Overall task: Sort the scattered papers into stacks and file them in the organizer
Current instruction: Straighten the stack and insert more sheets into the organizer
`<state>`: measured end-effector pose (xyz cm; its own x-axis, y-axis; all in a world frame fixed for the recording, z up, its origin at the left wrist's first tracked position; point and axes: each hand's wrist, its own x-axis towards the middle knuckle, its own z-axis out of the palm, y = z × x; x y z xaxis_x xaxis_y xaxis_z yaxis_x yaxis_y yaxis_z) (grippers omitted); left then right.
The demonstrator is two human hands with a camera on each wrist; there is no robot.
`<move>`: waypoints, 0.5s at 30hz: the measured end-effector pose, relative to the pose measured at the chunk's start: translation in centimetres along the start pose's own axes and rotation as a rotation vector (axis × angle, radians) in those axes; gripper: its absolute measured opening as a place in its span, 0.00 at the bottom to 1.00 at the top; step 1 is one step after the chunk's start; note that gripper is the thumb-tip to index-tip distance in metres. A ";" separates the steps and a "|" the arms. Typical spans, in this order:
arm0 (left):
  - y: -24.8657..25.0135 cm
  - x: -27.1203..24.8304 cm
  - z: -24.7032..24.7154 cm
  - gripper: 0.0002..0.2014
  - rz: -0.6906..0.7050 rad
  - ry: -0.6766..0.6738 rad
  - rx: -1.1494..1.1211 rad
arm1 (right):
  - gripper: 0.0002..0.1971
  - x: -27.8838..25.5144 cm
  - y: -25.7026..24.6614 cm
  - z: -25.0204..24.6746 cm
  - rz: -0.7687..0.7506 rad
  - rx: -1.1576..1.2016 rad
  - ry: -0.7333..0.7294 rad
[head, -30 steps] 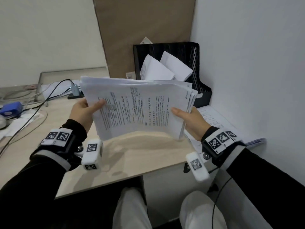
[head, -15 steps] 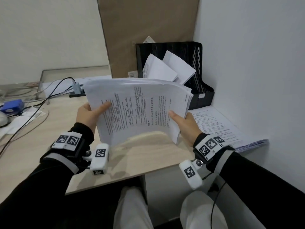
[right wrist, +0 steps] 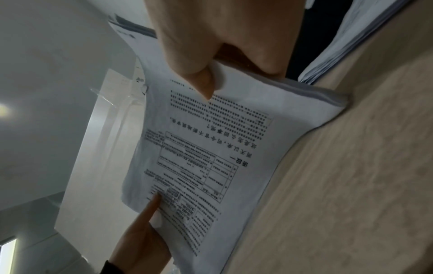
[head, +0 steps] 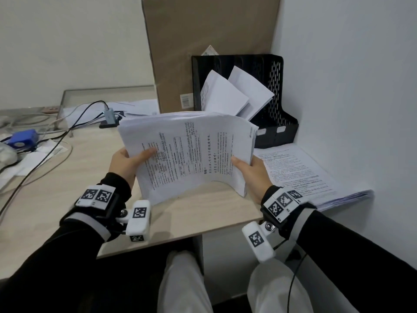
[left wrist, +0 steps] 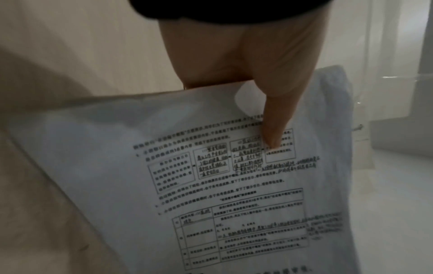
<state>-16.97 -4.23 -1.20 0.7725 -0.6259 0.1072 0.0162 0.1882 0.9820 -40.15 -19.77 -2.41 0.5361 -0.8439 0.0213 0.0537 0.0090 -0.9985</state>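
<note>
Left hand (head: 126, 162) grips the left short edge of the paper stack (head: 191, 152), thumb flat across the printed top sheet and fingers hidden beneath. The stack is held above the desk (head: 56, 199) with its long axis running left to right between the hands, bowed upward in the middle, print lines running away from the person toward the black organizer (head: 277, 114) behind it. Right hand (head: 251, 175) pinches the right short edge, thumb on top, beside a second pile (head: 300, 175) lying flat against the wall.

right hand (right wrist: 211, 37) pinching paper stack (right wrist: 211, 148), desk (right wrist: 351, 185)
</note>
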 end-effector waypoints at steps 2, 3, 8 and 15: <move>1.1 0.1 0.3 0.09 0.040 0.010 0.062 | 0.11 0.1 -0.1 0.1 0.010 0.035 -0.008; 1.6 0.1 0.3 0.08 0.067 0.015 0.092 | 0.08 0.0 -0.2 0.2 0.005 0.040 -0.013; 2.4 0.5 -0.2 0.07 0.113 0.009 0.177 | 0.08 -0.2 -0.1 0.7 -0.009 0.010 -0.024; 0.4 -0.2 -0.6 0.14 -0.017 -0.020 0.045 | 0.19 -0.5 0.8 1.2 0.089 -0.126 -0.040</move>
<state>-16.76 -3.58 -0.96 0.7593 -0.6441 0.0934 0.0000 0.1435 0.9897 -39.34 -18.65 -3.14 0.5673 -0.8206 -0.0685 -0.1006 0.0134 -0.9948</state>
